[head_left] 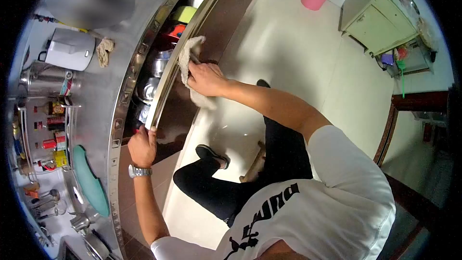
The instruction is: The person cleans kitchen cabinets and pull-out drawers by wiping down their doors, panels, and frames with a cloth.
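The left hand [143,147] pinches one end of an open, glossy dark-brown drawer [174,124] between thumb and fingers. The right hand's [207,79] fingers clasp a beige woven cloth [186,60] against its pale top edge, beside round silver metal pots [160,62].

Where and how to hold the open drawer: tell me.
Probably by the top edge of the drawer front, at the end by the left hand, coming from above on the room side. Pulled open, that long, narrow edge stands clear of the counter, easy to pinch; farther along, the right hand holds a cloth at it.
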`<control>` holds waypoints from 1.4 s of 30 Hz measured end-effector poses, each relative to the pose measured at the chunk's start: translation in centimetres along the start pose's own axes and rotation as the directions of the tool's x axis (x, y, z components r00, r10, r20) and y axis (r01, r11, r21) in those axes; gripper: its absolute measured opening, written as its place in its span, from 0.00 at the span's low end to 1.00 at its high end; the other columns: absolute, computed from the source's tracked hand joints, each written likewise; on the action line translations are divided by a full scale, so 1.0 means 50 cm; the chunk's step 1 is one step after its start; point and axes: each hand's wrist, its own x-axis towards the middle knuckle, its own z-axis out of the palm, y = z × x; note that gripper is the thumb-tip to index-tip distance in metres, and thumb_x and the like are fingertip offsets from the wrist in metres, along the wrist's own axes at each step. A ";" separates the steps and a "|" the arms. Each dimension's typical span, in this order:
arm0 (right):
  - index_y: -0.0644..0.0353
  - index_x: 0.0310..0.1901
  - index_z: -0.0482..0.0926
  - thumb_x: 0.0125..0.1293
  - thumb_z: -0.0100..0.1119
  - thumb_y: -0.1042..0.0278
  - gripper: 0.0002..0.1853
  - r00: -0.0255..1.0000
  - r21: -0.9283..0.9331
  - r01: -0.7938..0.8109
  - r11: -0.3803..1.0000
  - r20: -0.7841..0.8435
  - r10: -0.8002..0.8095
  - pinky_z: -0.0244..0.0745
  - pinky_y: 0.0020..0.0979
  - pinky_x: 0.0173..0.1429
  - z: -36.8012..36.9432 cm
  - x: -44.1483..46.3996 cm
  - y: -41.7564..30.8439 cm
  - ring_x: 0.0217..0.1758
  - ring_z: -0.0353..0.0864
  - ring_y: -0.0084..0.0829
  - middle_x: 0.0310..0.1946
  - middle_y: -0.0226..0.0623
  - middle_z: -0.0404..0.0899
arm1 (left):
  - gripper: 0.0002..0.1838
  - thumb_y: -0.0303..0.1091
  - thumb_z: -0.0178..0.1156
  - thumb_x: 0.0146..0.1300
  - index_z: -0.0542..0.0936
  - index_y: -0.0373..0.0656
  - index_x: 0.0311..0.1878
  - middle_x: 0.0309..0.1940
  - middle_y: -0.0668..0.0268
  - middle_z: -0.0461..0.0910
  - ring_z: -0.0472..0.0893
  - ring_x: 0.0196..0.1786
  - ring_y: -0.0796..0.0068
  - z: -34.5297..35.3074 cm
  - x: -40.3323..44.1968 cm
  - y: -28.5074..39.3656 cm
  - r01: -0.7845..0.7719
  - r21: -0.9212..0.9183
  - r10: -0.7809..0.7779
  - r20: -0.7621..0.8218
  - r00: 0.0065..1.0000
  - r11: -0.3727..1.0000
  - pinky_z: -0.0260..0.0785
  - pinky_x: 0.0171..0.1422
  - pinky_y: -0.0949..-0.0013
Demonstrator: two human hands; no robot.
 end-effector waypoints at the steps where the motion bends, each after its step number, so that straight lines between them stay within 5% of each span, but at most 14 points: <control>1: 0.64 0.44 0.70 0.58 0.50 0.65 0.15 0.999 -0.109 -0.009 0.994 0.046 0.014 0.74 0.48 0.40 -0.005 0.001 0.006 0.35 0.80 0.52 0.33 0.54 0.78 | 0.25 0.51 0.44 0.68 0.74 0.36 0.32 0.19 0.48 0.75 0.76 0.24 0.45 0.000 0.000 0.000 0.012 -0.012 -0.012 -0.007 1.000 1.000 0.66 0.27 0.50; 3: 0.64 0.41 0.69 0.57 0.49 0.65 0.13 0.996 -0.209 -0.014 0.978 0.080 0.031 0.73 0.51 0.40 -0.019 0.003 0.013 0.32 0.78 0.55 0.30 0.54 0.78 | 0.25 0.52 0.45 0.67 0.75 0.35 0.33 0.19 0.47 0.75 0.76 0.25 0.45 0.006 0.000 -0.006 -0.003 0.011 0.003 -0.012 1.000 1.000 0.67 0.28 0.50; 6: 0.66 0.41 0.69 0.57 0.49 0.66 0.13 0.985 -0.384 0.109 0.917 -0.085 -0.152 0.73 0.49 0.36 -0.047 0.020 0.037 0.30 0.79 0.51 0.26 0.51 0.78 | 0.26 0.53 0.45 0.67 0.75 0.35 0.33 0.18 0.47 0.74 0.76 0.24 0.44 0.008 0.002 -0.008 -0.003 0.015 0.003 0.004 1.000 1.000 0.66 0.27 0.49; 7: 0.66 0.41 0.69 0.57 0.50 0.66 0.13 0.997 -0.359 -0.043 0.932 -0.076 0.016 0.73 0.49 0.35 -0.060 0.028 0.039 0.30 0.79 0.50 0.25 0.50 0.78 | 0.27 0.54 0.44 0.67 0.74 0.35 0.32 0.17 0.47 0.74 0.76 0.24 0.44 0.011 0.002 -0.010 0.005 0.015 -0.005 0.021 1.000 1.000 0.66 0.27 0.49; 11: 0.65 0.44 0.68 0.56 0.50 0.66 0.15 0.979 -0.366 -0.106 0.925 -0.199 0.034 0.72 0.51 0.40 -0.092 0.104 0.085 0.32 0.79 0.51 0.25 0.49 0.79 | 0.28 0.55 0.43 0.67 0.74 0.36 0.30 0.17 0.47 0.73 0.76 0.23 0.44 0.002 0.002 -0.001 0.014 0.030 -0.015 0.050 0.999 0.999 0.66 0.26 0.50; 15: 0.61 0.49 0.69 0.55 0.49 0.64 0.19 0.963 -0.200 -0.193 0.961 -0.228 0.146 0.71 0.52 0.47 -0.138 0.130 0.128 0.37 0.79 0.54 0.34 0.54 0.79 | 0.29 0.56 0.42 0.68 0.73 0.37 0.28 0.17 0.47 0.73 0.76 0.23 0.44 0.004 0.002 -0.006 0.031 0.035 -0.033 0.060 0.998 0.999 0.66 0.26 0.51; 17: 0.62 0.47 0.71 0.57 0.50 0.65 0.17 0.929 0.111 -0.215 0.970 -0.284 0.238 0.74 0.45 0.43 -0.159 0.163 0.172 0.37 0.81 0.47 0.35 0.51 0.79 | 0.29 0.56 0.41 0.68 0.73 0.36 0.28 0.17 0.47 0.73 0.76 0.24 0.44 0.008 0.002 -0.011 0.032 0.066 -0.036 0.061 0.997 0.997 0.66 0.26 0.51; 20: 0.64 0.45 0.73 0.63 0.47 0.69 0.12 0.878 0.659 -0.179 0.730 -0.228 0.421 0.73 0.30 0.35 -0.219 0.225 0.243 0.33 0.77 0.28 0.35 0.35 0.78 | 0.28 0.55 0.41 0.68 0.74 0.36 0.31 0.18 0.46 0.74 0.76 0.24 0.44 0.010 -0.002 -0.009 0.007 0.042 -0.007 0.003 1.000 0.999 0.67 0.26 0.50; 21: 0.64 0.46 0.74 0.64 0.45 0.69 0.13 0.850 0.750 -0.163 0.641 -0.223 0.478 0.72 0.31 0.34 -0.262 0.213 0.218 0.34 0.75 0.28 0.36 0.35 0.78 | 0.28 0.55 0.41 0.68 0.74 0.36 0.31 0.18 0.46 0.74 0.76 0.24 0.44 0.008 -0.003 -0.007 0.002 0.044 -0.002 -0.001 1.000 0.999 0.67 0.26 0.50; 24: 0.65 0.50 0.71 0.66 0.41 0.67 0.16 0.781 0.861 -0.029 0.508 -0.298 0.549 0.76 0.37 0.43 -0.327 0.259 0.279 0.42 0.77 0.33 0.42 0.41 0.77 | 0.28 0.55 0.40 0.68 0.73 0.36 0.31 0.18 0.46 0.74 0.75 0.23 0.42 0.002 -0.006 -0.001 0.003 0.025 -0.004 0.028 1.000 1.000 0.66 0.26 0.50; 26: 0.64 0.54 0.68 0.69 0.34 0.67 0.18 0.813 0.959 0.116 0.258 -0.241 0.531 0.74 0.42 0.54 -0.360 0.269 0.309 0.49 0.77 0.40 0.47 0.45 0.76 | 0.28 0.55 0.40 0.68 0.74 0.36 0.32 0.17 0.46 0.73 0.74 0.23 0.42 0.002 -0.011 0.004 0.001 0.022 -0.002 0.026 1.000 1.000 0.65 0.25 0.50; 29: 0.63 0.48 0.72 0.67 0.38 0.66 0.15 0.879 0.968 0.211 -0.140 -0.125 0.460 0.75 0.48 0.51 -0.396 0.288 0.329 0.46 0.78 0.45 0.45 0.47 0.76 | 0.31 0.57 0.37 0.68 0.74 0.35 0.34 0.17 0.46 0.72 0.74 0.23 0.42 0.002 -0.014 -0.004 -0.003 -0.013 0.004 0.062 0.998 1.000 0.63 0.25 0.49; 35: 0.61 0.44 0.74 0.69 0.36 0.63 0.16 0.890 0.967 0.222 -0.127 -0.147 0.432 0.71 0.50 0.56 -0.384 0.337 0.352 0.46 0.77 0.44 0.42 0.45 0.77 | 0.33 0.55 0.35 0.69 0.77 0.31 0.42 0.17 0.47 0.73 0.75 0.23 0.44 0.001 -0.022 0.007 -0.050 -0.070 0.049 -0.005 0.999 0.996 0.64 0.26 0.50; 42: 0.58 0.38 0.75 0.69 0.36 0.57 0.17 0.912 0.972 0.133 -0.196 -0.043 0.407 0.74 0.45 0.45 -0.342 0.333 0.327 0.37 0.77 0.39 0.33 0.37 0.78 | 0.31 0.52 0.37 0.69 0.77 0.29 0.44 0.18 0.46 0.74 0.75 0.23 0.44 0.001 -0.022 0.000 -0.037 -0.013 0.038 0.107 0.994 0.999 0.65 0.26 0.51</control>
